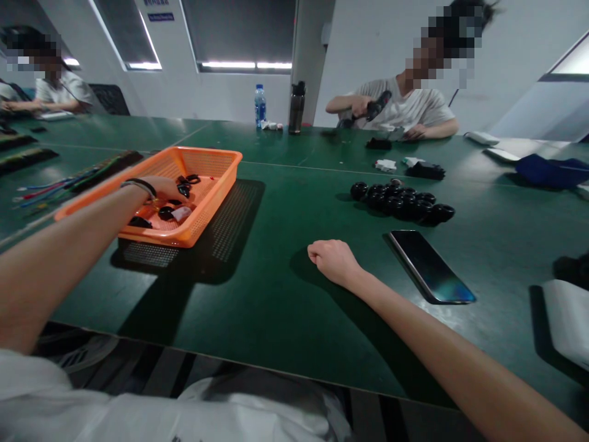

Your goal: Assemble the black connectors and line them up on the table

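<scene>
My left hand [166,186] reaches into an orange plastic basket [216,184] on the green table [276,288]. Its fingers lie among small black ring-shaped parts [188,180] and a white piece [182,212]; whether they grip anything is hidden. A dark band sits on that wrist. My right hand [332,258] rests on the table as a loose fist, with nothing visible in it. A black smartphone [430,266] lies flat just right of that hand. Beyond it stands a cluster of several black round parts [402,201].
Across the table a person [405,107] holds a black power tool [377,105]. Another person sits far left. A water bottle [260,105] and a dark flask [297,107] stand at the far edge. Coloured cables [59,184] lie left; blue cloth [552,170] and white sheets right.
</scene>
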Demonstrator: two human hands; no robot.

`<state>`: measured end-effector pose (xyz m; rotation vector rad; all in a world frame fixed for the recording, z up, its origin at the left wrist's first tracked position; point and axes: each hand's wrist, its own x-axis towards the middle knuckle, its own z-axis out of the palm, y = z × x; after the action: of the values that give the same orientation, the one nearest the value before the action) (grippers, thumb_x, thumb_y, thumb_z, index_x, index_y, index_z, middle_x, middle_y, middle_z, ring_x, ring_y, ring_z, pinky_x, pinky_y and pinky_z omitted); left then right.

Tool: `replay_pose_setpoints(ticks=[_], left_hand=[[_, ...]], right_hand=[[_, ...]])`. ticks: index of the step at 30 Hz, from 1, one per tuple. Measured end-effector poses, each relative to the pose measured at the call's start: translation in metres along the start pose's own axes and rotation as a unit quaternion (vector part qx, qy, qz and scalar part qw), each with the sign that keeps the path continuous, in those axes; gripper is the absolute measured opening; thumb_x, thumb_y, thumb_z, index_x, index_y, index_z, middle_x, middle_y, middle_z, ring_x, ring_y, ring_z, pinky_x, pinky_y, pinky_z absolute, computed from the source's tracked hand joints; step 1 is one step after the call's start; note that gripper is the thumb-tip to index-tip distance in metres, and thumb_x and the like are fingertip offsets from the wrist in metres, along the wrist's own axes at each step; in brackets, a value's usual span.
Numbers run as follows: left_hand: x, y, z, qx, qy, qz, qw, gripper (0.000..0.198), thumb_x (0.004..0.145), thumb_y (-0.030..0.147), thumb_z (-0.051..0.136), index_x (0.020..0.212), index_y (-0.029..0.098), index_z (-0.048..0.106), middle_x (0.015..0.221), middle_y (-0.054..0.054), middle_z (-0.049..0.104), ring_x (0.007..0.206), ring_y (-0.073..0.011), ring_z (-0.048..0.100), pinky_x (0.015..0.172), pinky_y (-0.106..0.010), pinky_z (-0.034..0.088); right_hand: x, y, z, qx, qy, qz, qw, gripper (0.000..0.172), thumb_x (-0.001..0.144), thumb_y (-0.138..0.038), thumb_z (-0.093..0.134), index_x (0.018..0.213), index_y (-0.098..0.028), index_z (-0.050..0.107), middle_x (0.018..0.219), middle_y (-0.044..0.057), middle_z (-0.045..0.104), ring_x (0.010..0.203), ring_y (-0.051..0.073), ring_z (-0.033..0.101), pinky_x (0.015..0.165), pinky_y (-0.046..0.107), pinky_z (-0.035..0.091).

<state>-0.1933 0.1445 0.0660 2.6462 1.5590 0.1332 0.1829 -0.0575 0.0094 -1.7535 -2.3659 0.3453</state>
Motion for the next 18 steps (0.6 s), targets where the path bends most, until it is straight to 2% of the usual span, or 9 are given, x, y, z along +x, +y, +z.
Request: replay_pose_setpoints(ticks=[1, 3, 5, 7, 8, 10, 12, 15, 18], left_hand=[[0.002, 0.002, -0.005, 0.031, -0.055, -0.049, 0.997, 0.058, 0.06, 0.071, 0.058, 0.045, 0.015, 0.049, 0.03, 0.007, 0.037, 0.045, -0.0065, 0.029, 0.051, -0.019, 0.024], [0.006, 0.014, -0.019, 0.073, -0.057, -0.106, 0.99, 0.051, 0.069, 0.061, 0.057, 0.051, 0.013, 0.052, 0.036, 0.006, 0.041, 0.048, -0.0068, 0.032, 0.052, -0.019, 0.025], [0.01, 0.037, -0.034, 0.068, 0.0, -0.076, 0.995, 0.036, 0.076, 0.045, 0.055, 0.07, 0.01, 0.058, 0.05, 0.004, 0.049, 0.056, -0.0072, 0.037, 0.056, -0.018, 0.028], [0.014, 0.068, -0.045, 0.066, 0.033, -0.051, 0.996, 0.027, 0.078, 0.033, 0.052, 0.086, 0.008, 0.06, 0.064, 0.002, 0.054, 0.06, -0.0075, 0.039, 0.057, -0.018, 0.029], [0.015, 0.086, -0.049, 0.054, 0.052, -0.016, 0.997, 0.029, 0.079, 0.029, 0.05, 0.097, 0.009, 0.059, 0.071, 0.001, 0.056, 0.063, -0.0079, 0.041, 0.059, -0.018, 0.03], [0.016, 0.126, -0.05, 0.031, 0.063, -0.003, 0.998, 0.034, 0.074, 0.025, 0.053, 0.105, 0.011, 0.058, 0.076, -0.001, 0.058, 0.066, -0.01, 0.045, 0.061, -0.019, 0.034], [0.012, 0.166, -0.042, 0.014, 0.052, 0.083, 0.995, 0.033, 0.074, 0.025, 0.053, 0.104, 0.014, 0.059, 0.083, -0.002, 0.059, 0.072, -0.0121, 0.05, 0.068, -0.021, 0.038], [0.002, 0.217, -0.018, -0.001, 0.007, 0.184, 0.983, 0.031, 0.075, 0.023, 0.052, 0.103, 0.016, 0.061, 0.094, -0.005, 0.056, 0.079, -0.0138, 0.054, 0.074, -0.023, 0.04], [-0.009, 0.249, 0.011, -0.007, -0.058, 0.256, 0.965, 0.03, 0.077, 0.022, 0.054, 0.106, 0.018, 0.06, 0.098, -0.006, 0.053, 0.083, -0.0155, 0.055, 0.077, -0.025, 0.041]], right_hand=[[0.0, 0.0, 0.0, 0.01, 0.004, -0.001, 1.0, 0.024, 0.064, 0.001, 0.034, 0.05, -0.017, 0.042, 0.058, 0.0, 0.053, 0.053, 0.01, 0.043, 0.055, 0.023, 0.029], [0.0, 0.002, 0.0, 0.045, 0.014, 0.0, 0.999, 0.024, 0.063, 0.001, 0.034, 0.048, -0.017, 0.041, 0.054, -0.001, 0.05, 0.052, 0.01, 0.043, 0.056, 0.024, 0.03], [0.002, 0.005, -0.001, 0.101, 0.04, 0.013, 0.994, 0.024, 0.062, -0.001, 0.033, 0.046, -0.018, 0.039, 0.049, -0.002, 0.045, 0.051, 0.01, 0.042, 0.057, 0.024, 0.031], [0.004, 0.012, 0.0, 0.171, 0.089, 0.04, 0.98, 0.023, 0.059, -0.003, 0.031, 0.043, -0.018, 0.036, 0.044, -0.003, 0.039, 0.048, 0.01, 0.039, 0.055, 0.024, 0.03], [0.005, 0.017, 0.0, 0.208, 0.119, 0.058, 0.969, 0.022, 0.057, -0.004, 0.031, 0.041, -0.019, 0.035, 0.043, -0.003, 0.036, 0.047, 0.01, 0.037, 0.054, 0.025, 0.029], [0.008, 0.028, 0.002, 0.287, 0.168, 0.091, 0.939, 0.019, 0.053, -0.006, 0.03, 0.039, -0.02, 0.034, 0.04, -0.003, 0.032, 0.044, 0.01, 0.034, 0.05, 0.025, 0.026], [0.011, 0.04, 0.005, 0.372, 0.208, 0.114, 0.898, 0.015, 0.049, -0.009, 0.031, 0.04, -0.02, 0.035, 0.04, -0.004, 0.029, 0.042, 0.01, 0.03, 0.047, 0.024, 0.023], [0.014, 0.053, 0.008, 0.4, 0.223, 0.118, 0.881, 0.012, 0.049, -0.011, 0.031, 0.042, -0.021, 0.033, 0.042, -0.004, 0.028, 0.042, 0.01, 0.027, 0.046, 0.024, 0.021], [0.015, 0.057, 0.009, 0.413, 0.223, 0.117, 0.875, 0.011, 0.048, -0.012, 0.031, 0.043, -0.021, 0.032, 0.042, -0.005, 0.027, 0.041, 0.009, 0.025, 0.045, 0.023, 0.021]])
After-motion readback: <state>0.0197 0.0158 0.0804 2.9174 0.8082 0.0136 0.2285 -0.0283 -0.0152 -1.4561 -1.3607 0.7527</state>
